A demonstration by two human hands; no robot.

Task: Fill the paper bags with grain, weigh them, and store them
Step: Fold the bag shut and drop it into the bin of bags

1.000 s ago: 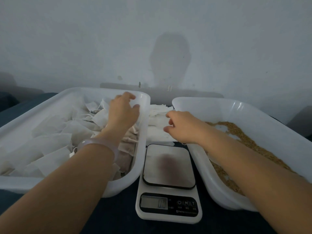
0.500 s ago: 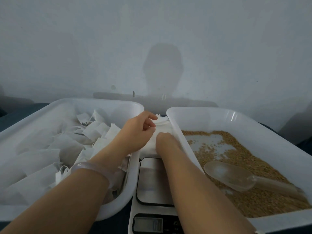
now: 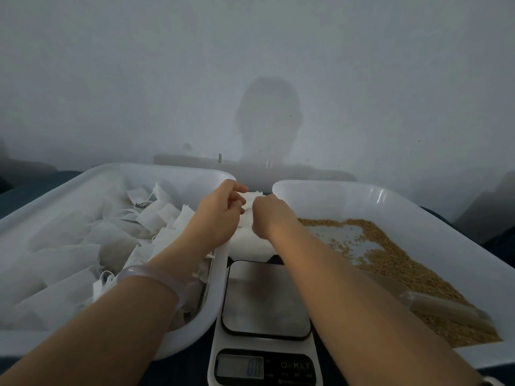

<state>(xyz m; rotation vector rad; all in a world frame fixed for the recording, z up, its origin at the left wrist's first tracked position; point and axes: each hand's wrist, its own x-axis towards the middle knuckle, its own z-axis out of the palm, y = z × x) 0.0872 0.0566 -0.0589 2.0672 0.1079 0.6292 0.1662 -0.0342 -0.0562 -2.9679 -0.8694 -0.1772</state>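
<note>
A stack of empty white paper bags (image 3: 248, 240) lies between the two tubs, just behind the kitchen scale (image 3: 264, 324). My left hand (image 3: 220, 215) and my right hand (image 3: 271, 217) meet over the top of that stack, fingers curled, and pinch the top bag (image 3: 250, 200) between them. The left white tub (image 3: 156, 174) holds several filled white bags (image 3: 106, 240). Brown grain (image 3: 390, 260) covers part of the floor of the right white tub (image 3: 418, 201). The scale's steel plate carries nothing.
A clear plastic scoop (image 3: 443, 307) lies on the grain at the right, partly hidden by my right forearm. A grey wall stands close behind the tubs. Dark cloth covers the table (image 3: 25, 188). I wear a pale bangle (image 3: 150, 277) on the left wrist.
My left hand left the tub of filled bags and came to the stack; my right hand moved onto it too. Both now pinch the top bag. The camera tilted slightly.
</note>
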